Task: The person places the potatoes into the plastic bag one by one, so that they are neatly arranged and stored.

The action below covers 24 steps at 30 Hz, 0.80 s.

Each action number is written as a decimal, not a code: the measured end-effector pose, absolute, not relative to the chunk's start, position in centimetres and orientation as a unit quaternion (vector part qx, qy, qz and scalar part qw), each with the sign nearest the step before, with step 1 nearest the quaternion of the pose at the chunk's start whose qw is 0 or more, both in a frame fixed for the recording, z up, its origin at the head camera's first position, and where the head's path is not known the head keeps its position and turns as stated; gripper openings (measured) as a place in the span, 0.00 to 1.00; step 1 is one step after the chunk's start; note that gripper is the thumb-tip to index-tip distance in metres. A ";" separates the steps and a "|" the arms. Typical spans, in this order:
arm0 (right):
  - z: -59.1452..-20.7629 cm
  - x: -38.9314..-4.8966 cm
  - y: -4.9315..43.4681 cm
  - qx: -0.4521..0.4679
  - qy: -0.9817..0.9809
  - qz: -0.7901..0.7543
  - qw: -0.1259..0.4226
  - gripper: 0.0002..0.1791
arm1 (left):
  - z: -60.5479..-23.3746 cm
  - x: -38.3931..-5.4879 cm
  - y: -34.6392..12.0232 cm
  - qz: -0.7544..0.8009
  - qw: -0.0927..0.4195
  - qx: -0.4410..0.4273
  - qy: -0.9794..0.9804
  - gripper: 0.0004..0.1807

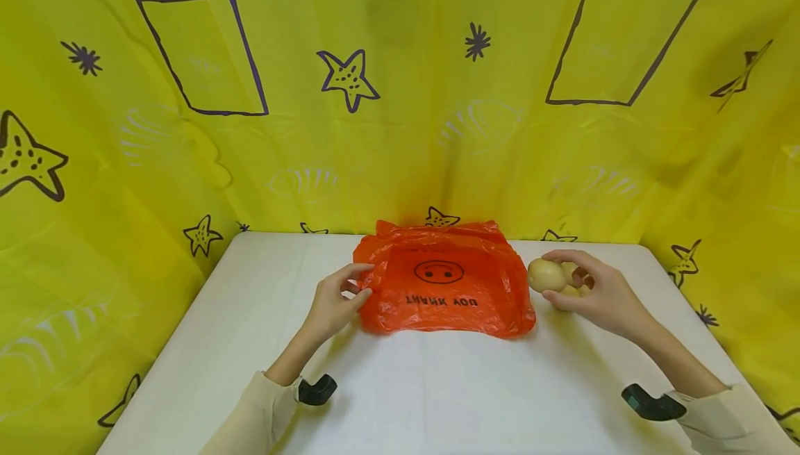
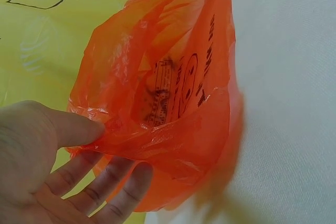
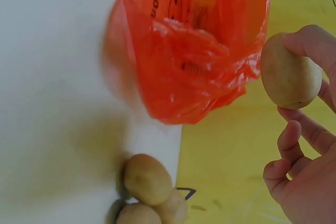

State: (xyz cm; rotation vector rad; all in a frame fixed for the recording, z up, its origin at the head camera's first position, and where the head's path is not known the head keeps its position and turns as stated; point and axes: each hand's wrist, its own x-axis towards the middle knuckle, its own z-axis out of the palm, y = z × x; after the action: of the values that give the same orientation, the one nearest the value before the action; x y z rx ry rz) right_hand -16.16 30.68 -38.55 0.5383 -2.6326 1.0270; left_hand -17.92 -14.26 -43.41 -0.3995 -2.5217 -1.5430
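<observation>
An orange-red plastic bag [image 1: 444, 309], printed with a face and THANK YOU, stands on the table with its mouth spread open. At its left side my left hand [image 1: 334, 302] pinches the rim; in the left wrist view the thumb [image 2: 79, 129] lies on one side of the film and the fingers behind it. My right hand [image 1: 603, 295] holds a pale potato [image 1: 546, 276] between thumb and fingertips, just off the bag's right side. In the right wrist view this potato [image 3: 289, 74] is held above the table, apart from the bag.
Three more potatoes [image 3: 148, 179] lie together on the white table [image 1: 425, 385], partly behind my right hand in the head view. A yellow curtain [image 1: 400, 156] with drawn starfish surrounds the table at the back and sides.
</observation>
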 end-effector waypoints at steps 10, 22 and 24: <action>-37.9 -15.8 27.8 0.212 -0.904 0.344 0.141 0.31 | -43.6 -18.0 -14.2 -0.511 0.081 -0.131 -0.846 0.22; -37.6 -16.2 24.4 0.256 -0.878 0.390 0.105 0.31 | -43.5 -18.0 -14.1 -0.501 0.085 -0.125 -0.852 0.22; -37.7 -16.3 23.9 0.264 -0.876 0.392 0.100 0.30 | -43.5 -18.1 -14.0 -0.500 0.081 -0.122 -0.853 0.22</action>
State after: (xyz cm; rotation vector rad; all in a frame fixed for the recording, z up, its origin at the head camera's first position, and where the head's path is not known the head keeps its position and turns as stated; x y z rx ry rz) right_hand -16.29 23.90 -37.68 0.7789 -2.5886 1.1590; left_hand -18.05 -14.01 -43.55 -0.3644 -2.5510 -1.4959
